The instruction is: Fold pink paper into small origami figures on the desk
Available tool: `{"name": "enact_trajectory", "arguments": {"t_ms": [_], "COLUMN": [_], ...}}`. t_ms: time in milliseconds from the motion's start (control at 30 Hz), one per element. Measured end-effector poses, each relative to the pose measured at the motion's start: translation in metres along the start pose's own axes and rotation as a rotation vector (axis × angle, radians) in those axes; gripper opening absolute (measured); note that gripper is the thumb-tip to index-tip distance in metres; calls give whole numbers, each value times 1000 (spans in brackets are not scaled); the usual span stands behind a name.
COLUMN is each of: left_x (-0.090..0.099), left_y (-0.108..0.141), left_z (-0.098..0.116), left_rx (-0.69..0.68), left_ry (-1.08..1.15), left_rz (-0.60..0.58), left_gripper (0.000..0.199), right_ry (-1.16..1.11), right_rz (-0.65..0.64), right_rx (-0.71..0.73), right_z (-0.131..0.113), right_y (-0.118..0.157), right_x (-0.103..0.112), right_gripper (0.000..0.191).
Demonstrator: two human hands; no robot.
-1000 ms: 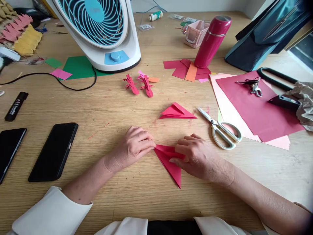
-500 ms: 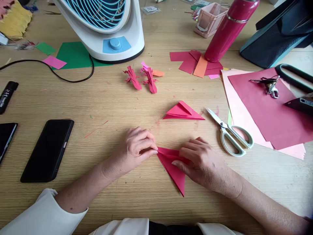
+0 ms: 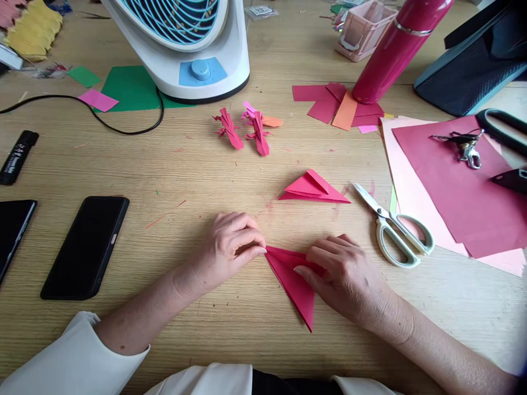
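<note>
Folded red paper triangle (image 3: 293,282), one, head view: lies on the wooden table (image 3: 181,340) between both hands, one corner pointing toward the person. Left hand (image 3: 235,241) pinches its left corner, thumb to fingers. Right hand (image 3: 348,269) holds its upper right part, fingers curled, thumb on top. One second folded red paper (image 3: 304,187) sits apart, farther back; one pair of scissors (image 3: 381,211) right of it. Two small red origami figures (image 3: 259,134) beyond, near one fan (image 3: 228,71). Left side: one black marker (image 3: 18,157), one phone (image 3: 84,247).
</note>
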State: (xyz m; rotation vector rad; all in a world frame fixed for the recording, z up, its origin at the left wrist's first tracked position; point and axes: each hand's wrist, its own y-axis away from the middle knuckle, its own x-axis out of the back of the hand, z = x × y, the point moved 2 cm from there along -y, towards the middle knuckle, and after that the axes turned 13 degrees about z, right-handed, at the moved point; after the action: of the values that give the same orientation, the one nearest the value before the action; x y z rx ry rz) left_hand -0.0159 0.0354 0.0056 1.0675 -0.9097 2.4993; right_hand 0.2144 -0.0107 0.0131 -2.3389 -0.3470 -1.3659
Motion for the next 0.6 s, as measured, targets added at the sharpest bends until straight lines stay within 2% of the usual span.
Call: {"name": "enact_trajectory", "arguments": {"t_ms": [600], "left_x": [-4], "left_y": [0], "left_z": [2], "left_rx": [44], "left_ry": [-132], "left_rz": [-125], "left_gripper": [17], "right_ry": [34], "right_rz": [24], "right_rx": [-60], "right_z": [-1], "right_y": [-1], "right_x": [-1], "right_gripper": [26]}}
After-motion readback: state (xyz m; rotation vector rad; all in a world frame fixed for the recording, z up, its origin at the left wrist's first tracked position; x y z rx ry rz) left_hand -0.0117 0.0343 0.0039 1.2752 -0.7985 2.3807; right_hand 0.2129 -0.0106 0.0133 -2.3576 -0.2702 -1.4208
